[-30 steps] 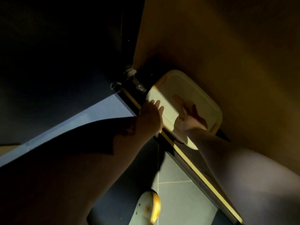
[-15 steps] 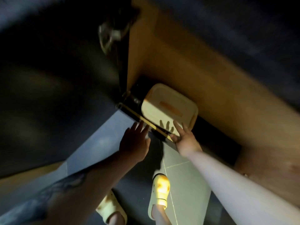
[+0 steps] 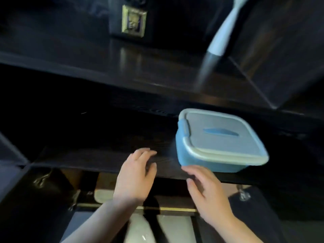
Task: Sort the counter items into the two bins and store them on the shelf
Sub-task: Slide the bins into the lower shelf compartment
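Both hands are reaching for the blue bin on the counter.
Left hand (image 3: pixel 135 174) and right hand (image 3: pixel 206 190) are hovering empty, fingers loosely spread; lidded blue bin (image 3: pixel 220 142) is sitting near the counter's (image 3: pixel 98 158) front edge, needing a two-sided grip before shelving.

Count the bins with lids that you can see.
2. A blue bin stands on the dark counter. A second bin shows partly on the shelf below, mostly hidden. More may be hidden.

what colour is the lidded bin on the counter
Blue body with a pale grey lid, seen in the head view.
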The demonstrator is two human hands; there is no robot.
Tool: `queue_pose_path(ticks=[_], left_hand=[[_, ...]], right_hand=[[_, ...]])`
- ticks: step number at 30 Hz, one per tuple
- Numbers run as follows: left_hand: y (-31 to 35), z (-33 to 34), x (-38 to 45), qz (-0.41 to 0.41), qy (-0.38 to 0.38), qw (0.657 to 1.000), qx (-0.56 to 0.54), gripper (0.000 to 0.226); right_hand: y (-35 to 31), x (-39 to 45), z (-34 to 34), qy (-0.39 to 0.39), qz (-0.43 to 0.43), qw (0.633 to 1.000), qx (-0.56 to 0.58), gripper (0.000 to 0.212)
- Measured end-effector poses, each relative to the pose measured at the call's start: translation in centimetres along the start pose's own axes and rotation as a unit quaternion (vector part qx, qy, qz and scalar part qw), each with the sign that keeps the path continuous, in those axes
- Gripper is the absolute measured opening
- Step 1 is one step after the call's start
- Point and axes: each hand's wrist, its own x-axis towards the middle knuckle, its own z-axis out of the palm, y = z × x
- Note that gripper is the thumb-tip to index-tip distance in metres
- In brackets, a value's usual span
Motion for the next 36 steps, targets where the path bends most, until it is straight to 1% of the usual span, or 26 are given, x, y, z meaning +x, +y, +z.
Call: queue_pose_path(ticks=[1, 3, 4, 5, 6, 7, 8, 10, 11, 12, 13, 15, 17, 18, 20, 21, 22, 24, 25, 27, 29, 31, 33, 36], left_hand=[[1.9, 0.6, 0.9, 0.012, 0.003, 1.000, -0.015, 0.034], [5.1, 2.3, 2.6, 0.007, -0.002, 0.998, -0.063, 0.038], [6.5, 3.4, 3.4, -0.008, -0.010, 0.996, -0.091, 0.042], [7.6, 4.5, 4.3, -0.028, -0.021, 0.993, -0.117, 0.046], [8.5, 5.8, 5.3, -0.050, -0.032, 0.990, -0.132, 0.051], [9.3, 7.0, 6.3, -0.075, -0.044, 0.987, -0.134, 0.057], [9.9, 8.1, 7.2, -0.103, -0.055, 0.985, -0.128, 0.064], [10.6, 9.9, 8.6, -0.152, -0.066, 0.979, -0.116, 0.074], [10.7, 10.7, 9.1, -0.167, -0.065, 0.978, -0.110, 0.079], [10.7, 11.2, 9.5, -0.179, -0.061, 0.976, -0.104, 0.085], [10.5, 11.7, 9.9, -0.189, -0.052, 0.975, -0.102, 0.090], [10.5, 12.1, 10.5, -0.202, -0.021, 0.973, -0.106, 0.091], [10.5, 12.4, 11.0, -0.213, 0.003, 0.972, -0.102, 0.084], [10.6, 12.5, 11.2, -0.224, 0.011, 0.970, -0.097, 0.081], [10.6, 12.9, 11.4, -0.248, 0.019, 0.965, -0.080, 0.078], [10.5, 13.0, 11.4, -0.260, 0.024, 0.961, -0.089, 0.076], [10.5, 13.0, 11.5, -0.275, 0.034, 0.952, -0.131, 0.075], [10.4, 12.6, 11.6, -0.304, 0.060, 0.918, -0.247, 0.075], [10.3, 12.3, 11.5, -0.312, 0.066, 0.907, -0.275, 0.075], [10.2, 11.3, 10.6, -0.321, 0.057, 0.906, -0.271, 0.074], [10.1, 10.2, 8.4, -0.319, 0.049, 0.913, -0.250, 0.072], [9.7, 9.1, 5.2, -0.312, 0.052, 0.916, -0.247, 0.071], [9.4, 8.2, 1.7, -0.307, 0.068, 0.910, -0.270, 0.074], [8.9, 7.1, -4.0, -0.299, 0.127, 0.904, -0.278, 0.074]], right_hand=[[1.1, 0.3, -2.4, 0.057, -0.003, 0.998, -0.015, 0.031], [4.2, 1.3, -6.9, 0.164, 0.012, 0.985, -0.052, 0.033], [6.1, 2.1, -8.9, 0.202, 0.032, 0.976, -0.077, 0.033], [8.0, 2.9, -10.5, 0.224, 0.066, 0.967, -0.105, 0.030], [9.9, 4.0, -11.7, 0.224, 0.111, 0.959, -0.133, 0.031], [11.8, 5.2, -12.6, 0.196, 0.161, 0.954, -0.159, 0.040], [13.6, 6.4, -13.2, 0.146, 0.206, 0.951, -0.180, 0.052], [16.6, 8.6, -13.5, 0.022, 0.267, 0.942, -0.203, 0.074], [18.0, 9.5, -13.5, -0.028, 0.289, 0.937, -0.196, 0.082], [19.2, 10.4, -13.6, -0.059, 0.305, 0.934, -0.176, 0.088], [20.2, 11.1, -13.7, -0.073, 0.315, 0.935, -0.146, 0.091], [21.9, 12.3, -13.9, -0.051, 0.324, 0.943, -0.054, 0.088], [22.8, 13.0, -14.0, -0.003, 0.329, 0.943, 0.046, 0.078], [23.0, 13.1, -14.0, 0.013, 0.327, 0.942, 0.073, 0.074], [23.3, 13.0, -13.9, 0.030, 0.320, 0.942, 0.093, 0.070], [23.4, 12.9, -13.8, 0.036, 0.320, 0.942, 0.099, 0.069], [23.4, 12.8, -13.8, 0.040, 0.322, 0.940, 0.104, 0.069], [23.1, 12.3, -13.8, 0.038, 0.331, 0.935, 0.121, 0.070], [22.9, 11.7, -13.8, 0.030, 0.336, 0.933, 0.126, 0.071], [22.2, 9.6, -13.9, 0.016, 0.334, 0.936, 0.110, 0.072], [21.3, 6.8, -13.8, 0.032, 0.311, 0.945, 0.097, 0.073], [20.0, 3.9, -13.4, 0.049, 0.290, 0.950, 0.109, 0.074], [18.4, 1.4, -12.7, 0.062, 0.281, 0.949, 0.127, 0.073], [15.6, -1.9, -11.5, 0.082, 0.274, 0.945, 0.156, 0.071]])
